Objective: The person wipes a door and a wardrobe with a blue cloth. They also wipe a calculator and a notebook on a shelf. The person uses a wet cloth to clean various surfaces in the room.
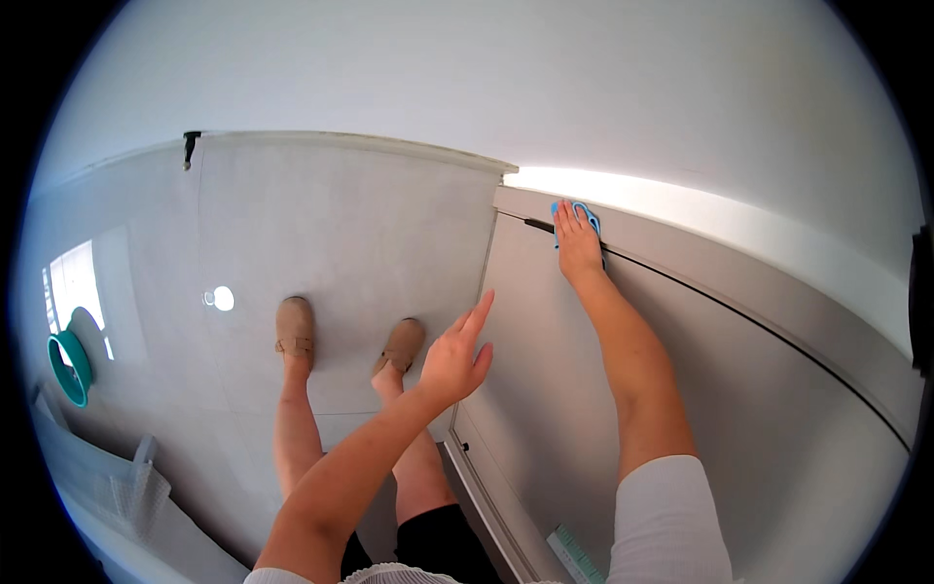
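My right hand lies flat on a folded light-blue cloth, pressing it against a pale beige panel, probably a cabinet front. The cloth sits near the panel's upper left end, over a thin dark groove. Just left of the cloth, a short black strip shows in that groove. My left hand hangs in the air over the panel's left edge, thumb apart from the fingers, holding nothing. The palm side of the right hand is hidden.
Grey glossy floor carries my tan clogs. A teal basin is at far left, with clear plastic sheeting below it. A small dark fitting stands by the white wall. A white-and-teal box shows at bottom.
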The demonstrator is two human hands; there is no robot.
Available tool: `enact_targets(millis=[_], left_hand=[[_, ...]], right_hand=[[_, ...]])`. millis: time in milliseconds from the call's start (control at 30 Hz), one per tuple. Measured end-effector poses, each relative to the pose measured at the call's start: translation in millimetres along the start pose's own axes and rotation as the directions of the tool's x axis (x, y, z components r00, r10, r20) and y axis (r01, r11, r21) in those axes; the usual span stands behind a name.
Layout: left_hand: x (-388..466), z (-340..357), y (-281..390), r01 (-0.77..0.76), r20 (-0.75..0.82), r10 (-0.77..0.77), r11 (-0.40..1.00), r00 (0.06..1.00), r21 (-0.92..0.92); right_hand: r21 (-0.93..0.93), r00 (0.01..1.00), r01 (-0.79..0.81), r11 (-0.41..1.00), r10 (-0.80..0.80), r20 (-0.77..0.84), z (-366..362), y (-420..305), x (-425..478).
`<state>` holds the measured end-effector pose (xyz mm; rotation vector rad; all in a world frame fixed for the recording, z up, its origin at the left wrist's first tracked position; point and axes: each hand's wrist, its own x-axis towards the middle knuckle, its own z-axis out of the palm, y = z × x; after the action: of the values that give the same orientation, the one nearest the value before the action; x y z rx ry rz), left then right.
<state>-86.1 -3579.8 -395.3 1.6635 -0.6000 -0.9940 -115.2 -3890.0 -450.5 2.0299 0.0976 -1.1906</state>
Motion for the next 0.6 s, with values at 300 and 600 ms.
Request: enact_targets(millis=[300,600], left_hand=[[30,16,-88,0.12,-0.118,-0.131,0.988,0.984,-0.096],[51,28,-141,0.111,-0.152,-0.135,0.981,0.979,-0.162]], right_hand=[[0.293,0.978,0.158,0.943,-0.19,0.084,4,-50,125],[0.092,0.992,0.124,0.988,-0.126,0.011,64,-143,190]])
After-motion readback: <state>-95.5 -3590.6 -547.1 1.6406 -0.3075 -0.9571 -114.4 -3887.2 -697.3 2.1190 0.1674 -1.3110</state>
